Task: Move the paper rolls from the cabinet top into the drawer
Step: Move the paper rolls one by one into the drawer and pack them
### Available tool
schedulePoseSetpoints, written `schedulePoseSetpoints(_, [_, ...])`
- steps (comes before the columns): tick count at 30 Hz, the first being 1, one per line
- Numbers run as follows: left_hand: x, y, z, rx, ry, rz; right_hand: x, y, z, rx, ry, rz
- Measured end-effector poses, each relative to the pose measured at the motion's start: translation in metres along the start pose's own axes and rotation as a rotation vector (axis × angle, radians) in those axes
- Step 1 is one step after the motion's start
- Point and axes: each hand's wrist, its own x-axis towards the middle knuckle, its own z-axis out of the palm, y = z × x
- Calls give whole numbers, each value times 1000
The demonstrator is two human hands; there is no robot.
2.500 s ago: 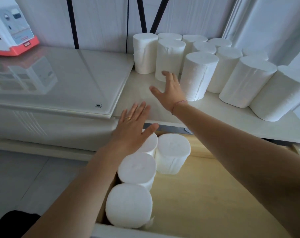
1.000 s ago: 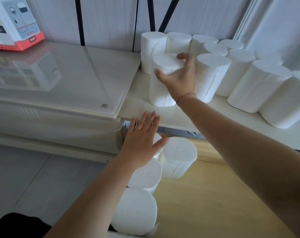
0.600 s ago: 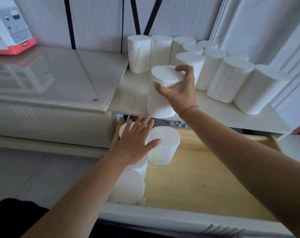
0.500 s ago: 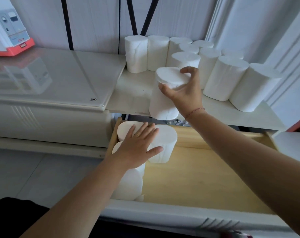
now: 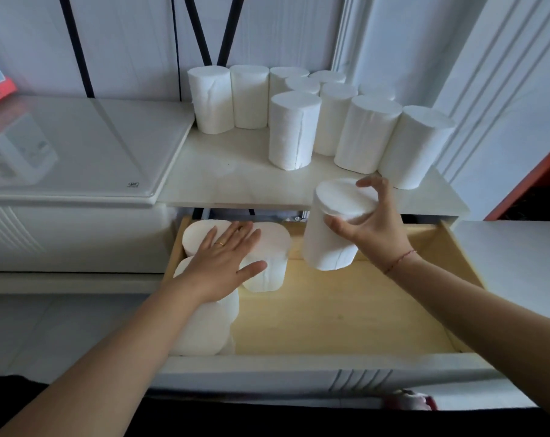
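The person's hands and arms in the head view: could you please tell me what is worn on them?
The left hand wears a thin gold ring on one finger. The right hand has a thin red string bracelet at its wrist. No sleeves, gloves or watch show on either arm.

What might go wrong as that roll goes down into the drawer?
The right hand grips the paper roll only near its top end, above the drawer, so it may slip or tilt. Set down carelessly, it may knock the standing rolls in the drawer, though the left hand rests flat on them. The cabinet-top rolls stand close behind the right hand; a bump may topple one.
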Motion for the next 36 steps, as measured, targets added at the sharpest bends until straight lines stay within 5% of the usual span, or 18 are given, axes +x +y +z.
schedulePoseSetpoints(21, [1,-2,5,-12,42,8,-19,75,28,-235,-340,134])
schedulePoseSetpoints(27, [2,-3,6,-13,40,14,-1,71,14,123,-475,499])
schedulePoseSetpoints(31, [1,-2,5,-20,38,8,7,66,20,50,-440,499])
schedulePoseSetpoints(36, [0,-1,4,-20,30,3,-3,59,16,81,-634,670])
